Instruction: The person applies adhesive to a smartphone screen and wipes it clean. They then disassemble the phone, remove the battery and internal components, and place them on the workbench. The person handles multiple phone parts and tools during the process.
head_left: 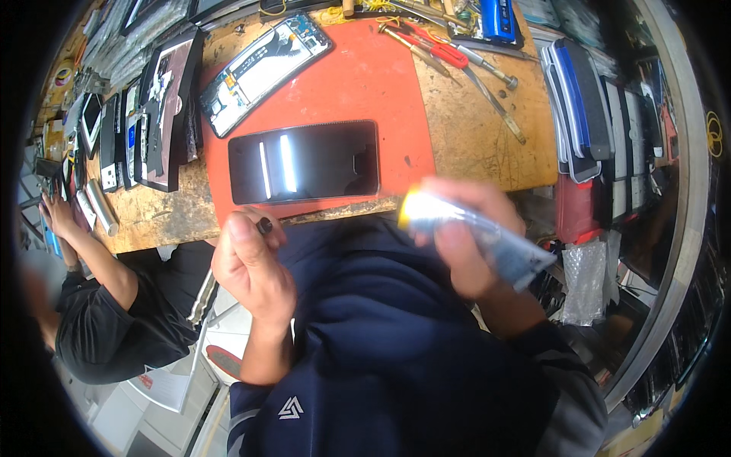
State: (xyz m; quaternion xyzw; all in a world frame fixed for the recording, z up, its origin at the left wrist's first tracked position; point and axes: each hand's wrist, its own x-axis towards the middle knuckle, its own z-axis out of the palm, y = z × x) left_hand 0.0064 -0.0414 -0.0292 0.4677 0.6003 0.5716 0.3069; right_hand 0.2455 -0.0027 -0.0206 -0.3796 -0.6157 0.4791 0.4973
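Gripping a tube (502,247) right of centre in the head view, the right hand (467,268) is closed around its middle, thumb across the near side and fingers behind. The tube slants across this grip, its yellow end past the fingers toward the upper left and its flat, wide end out toward the lower right. Its body looks whitish near the yellow end and clear to bluish below, with a bright glare; blur hides finer detail. Left of centre, the left hand (253,263) is curled, thumb against forefinger, pinching a small cap (264,225) that pokes out at the right of the thumb tip. The cap is black and short, with a round end. Between and above the hands, a phone (320,171) lies flat, touched by neither, on a red mat (381,84) in the upper middle of the frame; its dark, glossy screen faces up with two white streaks of reflected light. A stripped phone (263,76) rests aslant at the mat's upper left, its inner parts bare. At the upper right, a red-handled tool (449,55) lies among others on the worn wooden bench (487,160).
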